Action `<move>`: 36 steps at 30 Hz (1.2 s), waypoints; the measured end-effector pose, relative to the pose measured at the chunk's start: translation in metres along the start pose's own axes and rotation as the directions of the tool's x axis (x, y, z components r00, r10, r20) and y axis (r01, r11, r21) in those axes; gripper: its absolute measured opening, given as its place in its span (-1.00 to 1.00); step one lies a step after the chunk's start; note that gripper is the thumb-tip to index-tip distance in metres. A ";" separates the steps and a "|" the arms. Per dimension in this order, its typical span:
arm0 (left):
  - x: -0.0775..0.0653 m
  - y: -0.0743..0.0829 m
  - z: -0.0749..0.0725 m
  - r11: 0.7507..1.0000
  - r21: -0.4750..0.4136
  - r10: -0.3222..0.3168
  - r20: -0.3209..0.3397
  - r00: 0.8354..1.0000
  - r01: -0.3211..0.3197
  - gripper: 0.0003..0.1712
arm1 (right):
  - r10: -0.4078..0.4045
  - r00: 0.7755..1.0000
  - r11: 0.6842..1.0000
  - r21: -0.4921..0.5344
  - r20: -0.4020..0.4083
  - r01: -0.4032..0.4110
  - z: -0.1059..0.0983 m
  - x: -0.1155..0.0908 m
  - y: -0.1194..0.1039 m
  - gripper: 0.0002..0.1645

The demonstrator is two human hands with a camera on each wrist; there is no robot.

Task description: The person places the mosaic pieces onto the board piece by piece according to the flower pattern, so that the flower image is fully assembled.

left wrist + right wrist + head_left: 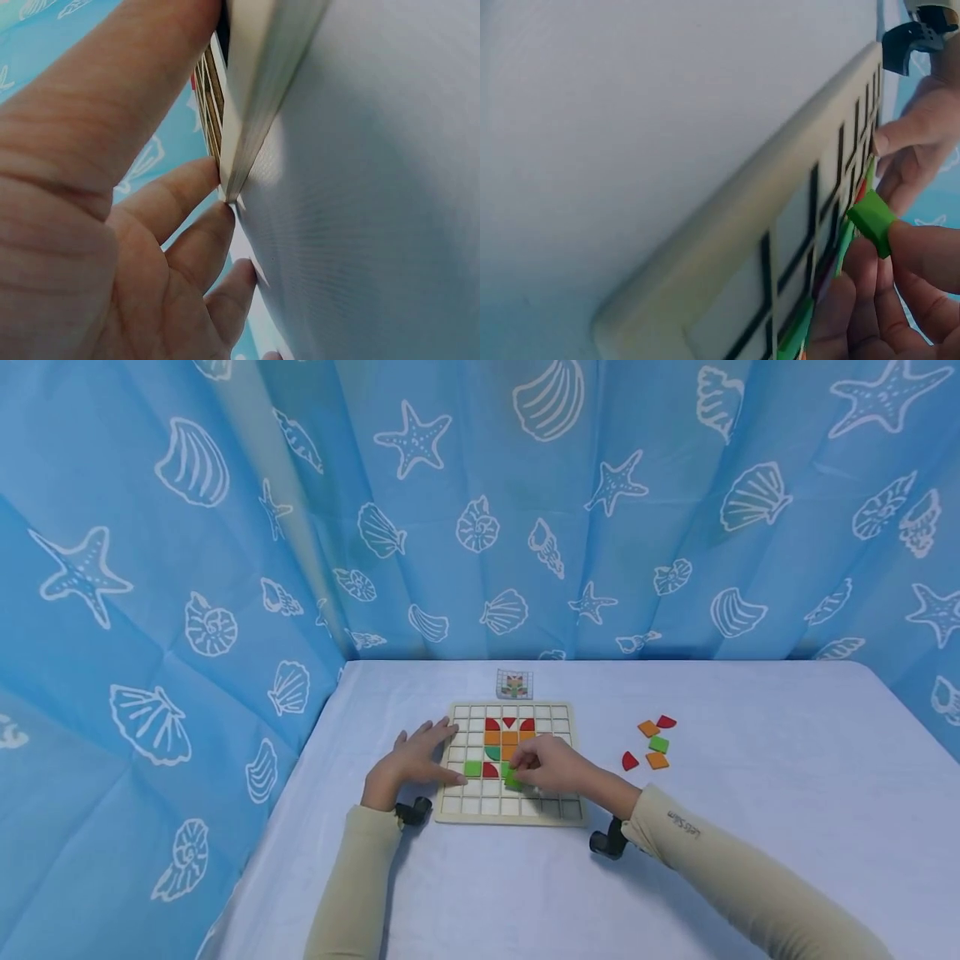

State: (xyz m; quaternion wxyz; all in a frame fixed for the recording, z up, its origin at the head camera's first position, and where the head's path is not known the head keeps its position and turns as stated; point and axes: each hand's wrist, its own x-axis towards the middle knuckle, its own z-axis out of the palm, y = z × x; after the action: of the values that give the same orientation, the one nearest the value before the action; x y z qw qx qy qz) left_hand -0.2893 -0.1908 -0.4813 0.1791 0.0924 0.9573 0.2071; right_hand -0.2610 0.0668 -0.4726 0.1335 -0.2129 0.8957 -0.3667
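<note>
A pale square board (480,819) with a raised rim and a grid of square cells lies on the table. My right hand (557,765) pinches a small green square tile (871,219) between thumb and fingers, tilted close over the board's lower middle. On the left side, my left hand (412,762) spreads its fingers along the board's edge, with the thumb reaching over the rim near a green tile (472,769). Red quarter-round pieces (491,770), orange squares (509,737) and a teal piece (492,752) sit in the grid. My right hand hides part of the pattern.
Right of the board lie several loose pieces: a green square (658,744), orange pieces (657,761) and red quarter-rounds (630,762). A small printed pattern card (514,684) lies behind the board. A blue shell-print curtain (480,568) hangs along the table's back and left.
</note>
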 end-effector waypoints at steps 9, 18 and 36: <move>0.001 -0.003 0.001 1.000 0.004 0.007 -0.004 1.000 -0.007 0.17 | -0.011 1.000 0.997 -0.081 -0.022 0.009 0.009 -0.001 -0.007 -0.95; 0.000 -0.003 -0.001 1.000 0.008 -0.002 -0.002 1.000 0.002 0.17 | -0.045 0.999 0.992 -0.122 -0.009 0.044 0.011 -0.001 -0.008 -0.96; 0.000 -0.003 -0.001 1.000 0.015 0.001 0.010 1.000 -0.001 0.17 | -0.016 1.000 0.989 -0.148 0.026 0.020 0.012 0.000 -0.008 -0.92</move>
State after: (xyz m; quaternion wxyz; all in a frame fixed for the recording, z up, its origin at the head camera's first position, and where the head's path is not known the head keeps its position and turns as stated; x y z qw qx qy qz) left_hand -0.2906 -0.1935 -0.4814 0.1830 0.0950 0.9579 0.1998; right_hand -0.2538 0.0543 -0.4751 0.1251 -0.2347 0.9169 -0.2977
